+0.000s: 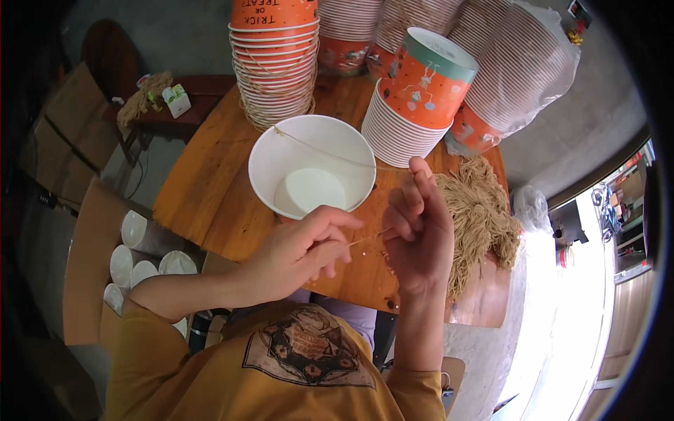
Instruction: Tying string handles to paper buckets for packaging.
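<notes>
A white paper bucket [270, 179] stands open side up on the wooden table in front of me. A thin tan twine [326, 154] is fixed at its far left inner wall and runs across its mouth to the right. My right hand [421, 242] is raised at the bucket's right, its fingers curled around the twine. Below the bucket's near rim, my left hand [291, 256] pinches the same strand, which stretches between both hands. Just past my right hand lies a thick bundle of cut tan twine [474, 221].
An orange-printed bucket stack [275, 67] with twine handles rises behind. Another stack [404, 133] has an upside-down orange bucket [428, 84] on top. Plastic-wrapped stacks [519, 67] stand at the back right. A cardboard box [88, 259] at left holds white cylindrical items.
</notes>
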`<state>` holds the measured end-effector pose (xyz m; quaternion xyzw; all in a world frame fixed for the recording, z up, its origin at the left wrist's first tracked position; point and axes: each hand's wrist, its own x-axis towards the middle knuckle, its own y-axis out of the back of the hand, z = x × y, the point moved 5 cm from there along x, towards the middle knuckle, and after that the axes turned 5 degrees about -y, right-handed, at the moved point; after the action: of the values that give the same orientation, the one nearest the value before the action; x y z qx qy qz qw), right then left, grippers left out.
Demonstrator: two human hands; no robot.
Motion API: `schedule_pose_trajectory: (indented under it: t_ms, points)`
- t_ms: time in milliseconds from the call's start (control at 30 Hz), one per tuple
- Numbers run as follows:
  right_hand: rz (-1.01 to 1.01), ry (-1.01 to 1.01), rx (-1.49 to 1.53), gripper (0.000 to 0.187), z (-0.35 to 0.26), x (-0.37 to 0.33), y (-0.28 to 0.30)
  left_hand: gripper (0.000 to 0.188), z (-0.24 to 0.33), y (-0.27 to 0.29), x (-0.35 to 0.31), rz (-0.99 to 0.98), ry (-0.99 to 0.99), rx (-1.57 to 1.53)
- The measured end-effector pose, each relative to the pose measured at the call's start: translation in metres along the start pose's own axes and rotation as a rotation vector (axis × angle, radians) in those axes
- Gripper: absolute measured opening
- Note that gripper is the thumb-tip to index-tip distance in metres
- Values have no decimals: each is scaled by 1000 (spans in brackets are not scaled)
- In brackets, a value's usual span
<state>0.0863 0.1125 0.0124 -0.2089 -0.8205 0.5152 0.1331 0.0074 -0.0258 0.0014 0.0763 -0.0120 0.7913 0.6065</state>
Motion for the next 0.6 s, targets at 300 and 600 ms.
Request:
schedule_pose_trajectory:
  t_ms: [300, 600]
  points:
    - [242, 110, -761, 18, -14, 12, 58, 24, 2, 12, -12, 17, -17, 223]
    - [-35, 196, -1232, 32, 32, -46, 19, 22, 14, 3, 5, -38, -160, 452]
